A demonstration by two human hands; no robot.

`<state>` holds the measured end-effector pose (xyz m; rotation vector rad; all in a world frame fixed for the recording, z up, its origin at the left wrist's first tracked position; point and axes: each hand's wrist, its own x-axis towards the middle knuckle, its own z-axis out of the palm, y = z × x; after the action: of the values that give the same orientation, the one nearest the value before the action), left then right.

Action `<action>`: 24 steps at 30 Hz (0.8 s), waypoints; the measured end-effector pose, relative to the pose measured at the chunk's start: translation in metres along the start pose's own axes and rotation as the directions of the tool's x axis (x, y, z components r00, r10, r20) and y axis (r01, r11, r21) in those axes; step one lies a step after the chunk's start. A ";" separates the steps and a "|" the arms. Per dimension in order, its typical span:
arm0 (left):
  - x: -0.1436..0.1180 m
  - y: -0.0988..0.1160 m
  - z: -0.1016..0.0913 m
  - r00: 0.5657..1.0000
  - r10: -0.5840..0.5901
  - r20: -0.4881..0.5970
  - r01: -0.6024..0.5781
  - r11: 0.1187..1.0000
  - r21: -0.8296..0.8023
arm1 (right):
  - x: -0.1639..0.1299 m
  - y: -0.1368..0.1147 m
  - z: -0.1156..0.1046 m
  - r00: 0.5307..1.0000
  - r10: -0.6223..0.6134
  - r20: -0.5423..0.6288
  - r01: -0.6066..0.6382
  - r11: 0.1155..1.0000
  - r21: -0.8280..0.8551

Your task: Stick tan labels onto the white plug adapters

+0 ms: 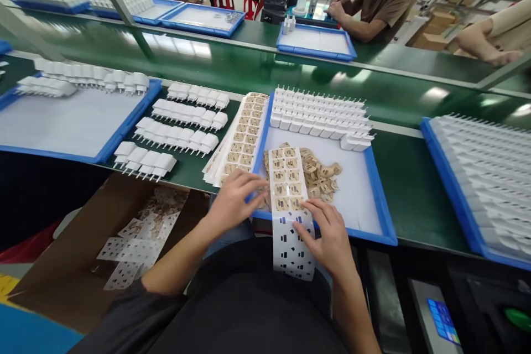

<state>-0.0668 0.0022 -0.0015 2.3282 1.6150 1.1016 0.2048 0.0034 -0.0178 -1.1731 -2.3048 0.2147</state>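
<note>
One label sheet (287, 199), half stripped, lay over the near rim of the blue tray (375, 188); left hand (234, 202) pinched its edge, right hand (327, 235) pressed fingertips on it. Peeling stage, judged; next needs another tan label lifted onto the loose pile (321, 172).

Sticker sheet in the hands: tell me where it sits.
In the head view the sticker sheet lies low and centre, over the near edge of the blue tray, between the left hand and right hand, beside loose peeled stickers.
</note>
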 end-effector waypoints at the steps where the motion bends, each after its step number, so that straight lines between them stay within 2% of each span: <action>1: 0.005 0.010 0.011 0.996 0.063 0.061 -0.063 0.998 -0.008 | -0.003 0.000 -0.002 0.999 0.003 0.036 -0.003 1.000 0.005; 4: 0.015 0.026 0.035 0.954 0.198 0.224 -0.203 0.979 0.000 | -0.009 0.000 -0.006 0.991 0.016 0.130 -0.020 0.999 0.034; 7: 0.015 0.027 0.045 0.920 0.233 0.315 -0.239 0.971 -0.021 | -0.012 0.001 -0.009 0.990 0.044 0.137 -0.057 0.994 0.096; 13: 0.010 0.024 0.046 0.917 0.230 0.326 -0.227 0.973 -0.046 | -0.005 0.001 -0.005 0.990 0.132 0.043 -0.137 0.979 0.152; 20: 0.008 0.027 0.049 0.911 0.191 0.365 -0.200 0.980 -0.015 | 0.003 -0.005 -0.004 0.988 0.152 0.026 -0.154 0.958 0.243; 24: 0.010 0.028 0.048 0.900 0.161 0.406 -0.176 0.984 -0.001 | 0.002 -0.006 -0.015 0.990 0.132 0.053 -0.142 0.890 0.433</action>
<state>-0.0145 0.0132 -0.0192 2.5419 1.3098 0.5558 0.2077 -0.0005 -0.0025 -1.0972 -2.0409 0.7591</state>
